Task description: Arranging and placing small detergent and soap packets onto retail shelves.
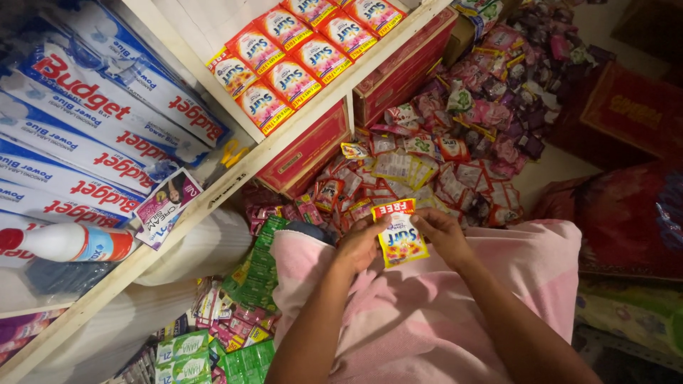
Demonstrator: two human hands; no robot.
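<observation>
Holding: both hands pinched one small yellow sachet [400, 242] over the person's lap, above a pink cloth [441, 306].
Left hand: the left hand [359, 245] had its fingers closed on the sachet's left edge, thumb on the front.
Right hand: the right hand [442, 235] was closed on the upper right corner, fingertips bent over the top seam.
Sachet position: it hung upright and slightly tilted between the two hands, near the edge of the pile of sachets [427, 171] spread on the floor just ahead.
Handling: it looked very light and limp, a thin plastic packet with soft contents; the film was probably slick, so it would likely slip from a loose pinch.
Where to hold: the flat sealed seams at the top and sides looked the safest places, since squeezing the filled middle could stress the seal.
Shelf: a wooden shelf [235, 178] on the left held long blue and white boxes [78, 128], and a row of red and yellow packets [292, 67] lay higher up.
Other things: green packets [249, 284] lay beside the left knee, and a white bottle [67, 243] lay on its side on the lower shelf.
</observation>
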